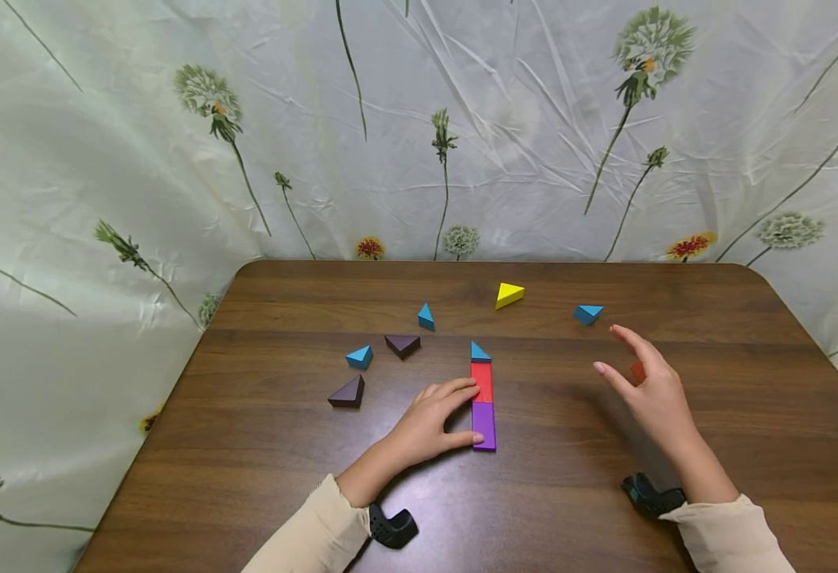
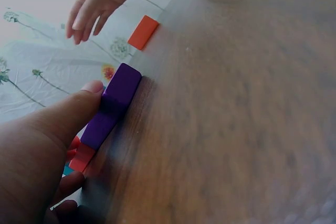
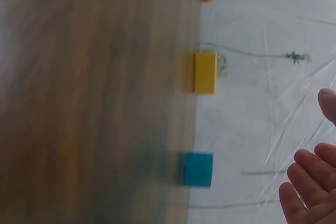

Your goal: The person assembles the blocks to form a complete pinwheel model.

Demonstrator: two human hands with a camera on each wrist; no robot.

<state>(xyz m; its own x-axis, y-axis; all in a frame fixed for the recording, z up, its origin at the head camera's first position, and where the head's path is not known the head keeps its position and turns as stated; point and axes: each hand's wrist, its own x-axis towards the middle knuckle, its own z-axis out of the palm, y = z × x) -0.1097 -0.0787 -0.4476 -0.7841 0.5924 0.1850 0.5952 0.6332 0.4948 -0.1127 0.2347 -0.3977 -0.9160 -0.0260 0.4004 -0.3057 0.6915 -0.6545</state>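
Note:
A purple block [image 1: 484,426], a red block [image 1: 482,382] and a blue triangular block [image 1: 479,352] lie end to end in a column on the table. My left hand [image 1: 429,420] rests beside that column, its thumb at the purple block's side and its fingertips on the red block. Thumb and fingers are spread apart, not curled round either piece. To the right, my right hand [image 1: 653,395] hovers above the table with thumb and fingers apart, holding nothing. It partly hides an orange-red block [image 2: 143,32], and a blue triangle [image 1: 587,314] sits just beyond its fingertips.
A yellow triangle [image 1: 509,295] lies near the table's back edge. Left of the column are two dark purple triangles, one nearer [image 1: 348,392] and one farther [image 1: 403,345], plus two blue triangles, one left [image 1: 360,357] and one farther back [image 1: 426,317]. A flowered curtain [image 1: 390,199] hangs behind the wooden table [image 1: 247,477].

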